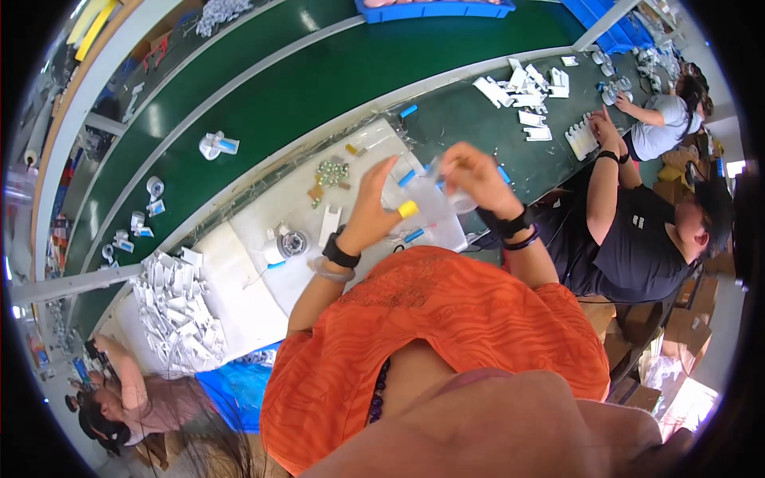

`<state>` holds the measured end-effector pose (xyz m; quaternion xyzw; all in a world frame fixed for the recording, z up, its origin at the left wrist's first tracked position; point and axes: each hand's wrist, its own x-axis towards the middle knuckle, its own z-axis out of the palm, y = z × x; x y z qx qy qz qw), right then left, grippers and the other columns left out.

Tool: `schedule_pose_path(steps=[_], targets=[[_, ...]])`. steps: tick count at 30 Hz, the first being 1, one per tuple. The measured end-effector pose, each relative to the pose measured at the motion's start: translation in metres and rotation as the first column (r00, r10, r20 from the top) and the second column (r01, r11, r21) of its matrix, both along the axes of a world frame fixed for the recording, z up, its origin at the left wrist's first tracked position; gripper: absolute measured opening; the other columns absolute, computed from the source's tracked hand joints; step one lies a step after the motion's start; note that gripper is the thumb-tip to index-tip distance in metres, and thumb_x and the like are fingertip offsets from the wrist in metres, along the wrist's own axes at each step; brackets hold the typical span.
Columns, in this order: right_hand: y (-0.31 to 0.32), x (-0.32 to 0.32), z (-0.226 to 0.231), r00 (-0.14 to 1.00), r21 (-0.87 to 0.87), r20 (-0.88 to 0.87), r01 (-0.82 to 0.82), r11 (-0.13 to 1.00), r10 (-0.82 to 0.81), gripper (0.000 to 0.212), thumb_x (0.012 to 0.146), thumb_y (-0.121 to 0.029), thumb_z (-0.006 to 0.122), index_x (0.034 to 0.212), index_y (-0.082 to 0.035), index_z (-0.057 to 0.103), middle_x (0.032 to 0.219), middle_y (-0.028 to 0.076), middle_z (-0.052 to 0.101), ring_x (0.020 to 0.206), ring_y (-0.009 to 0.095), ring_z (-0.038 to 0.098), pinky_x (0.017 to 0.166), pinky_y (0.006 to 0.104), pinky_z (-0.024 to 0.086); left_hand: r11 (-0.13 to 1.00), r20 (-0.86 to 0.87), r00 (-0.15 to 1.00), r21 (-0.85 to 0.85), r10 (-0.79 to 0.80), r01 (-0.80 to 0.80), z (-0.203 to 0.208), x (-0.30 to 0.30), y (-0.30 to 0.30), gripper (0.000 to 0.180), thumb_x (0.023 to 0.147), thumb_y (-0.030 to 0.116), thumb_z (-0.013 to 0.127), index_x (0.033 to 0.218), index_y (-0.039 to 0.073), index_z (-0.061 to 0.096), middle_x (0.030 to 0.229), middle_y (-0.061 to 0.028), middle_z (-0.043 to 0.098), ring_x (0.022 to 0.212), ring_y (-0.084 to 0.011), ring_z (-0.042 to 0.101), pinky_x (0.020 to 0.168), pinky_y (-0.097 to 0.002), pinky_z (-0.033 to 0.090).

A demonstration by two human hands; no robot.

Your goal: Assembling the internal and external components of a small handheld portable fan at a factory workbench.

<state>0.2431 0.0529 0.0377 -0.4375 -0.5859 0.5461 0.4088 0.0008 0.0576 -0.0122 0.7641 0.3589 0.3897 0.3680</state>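
Note:
My left hand hovers over the white work board with its fingers apart, a yellow wrap around the thumb tip. To its right my right hand is closed in a pinch, beside a blurred, translucent whitish piece; what exactly the fingers hold is unclear. Beyond my left hand lies a pile of small green circuit boards. A white plastic housing rests near my left wrist, and left of it sits a round white motor-like part. Blue-wrapped cylinders lie about, one blue cylinder near the board's front.
A heap of white plastic parts covers the board's left end. Behind runs a green conveyor carrying several white assemblies and a blue bin. More white housings lie right. People work on both sides; one in black sits close by.

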Motion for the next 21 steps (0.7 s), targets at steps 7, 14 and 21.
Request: schedule_pose_path(steps=[7,14,21], targets=[[-0.028,-0.027,0.006,0.946,-0.138,-0.138,-0.311,0.940,0.293,0.017,0.097,-0.009,0.055,0.111,-0.002,0.050,0.080,0.004,0.063,0.063,0.008,0.058,0.061,0.0225,0.048,0.829,-0.030,0.983,-0.541,-0.183,0.138,0.013,-0.002,-0.033,0.043,0.083,0.012,0.067,0.123,0.001,0.057,0.101,-0.0079,0.067,0.096,-0.0200,0.064,0.087,-0.0315,0.049],[-0.040,-0.008,-0.006,0.888,-0.305,-0.027,-0.445,0.842,0.459,0.020,0.097,-0.013,0.057,0.109,0.002,0.059,0.089,0.008,0.069,0.074,0.010,0.065,0.068,0.0225,0.051,0.939,-0.225,0.915,-0.155,-0.336,0.307,0.022,-0.022,-0.040,0.037,0.080,0.006,0.065,0.116,0.005,0.061,0.100,-0.0143,0.066,0.090,-0.0304,0.065,0.077,-0.0353,0.050],[-0.036,-0.012,-0.016,0.833,-0.315,-0.046,-0.535,0.784,0.551,0.027,0.096,-0.023,0.060,0.098,0.002,0.067,0.086,0.006,0.071,0.072,0.009,0.066,0.069,0.0232,0.051,0.947,-0.523,0.808,0.007,-0.271,0.322,0.031,-0.018,-0.056,0.050,0.075,0.018,0.072,0.117,0.001,0.050,0.102,-0.0208,0.052,0.096,-0.0397,0.051,0.079,-0.0443,0.044]])
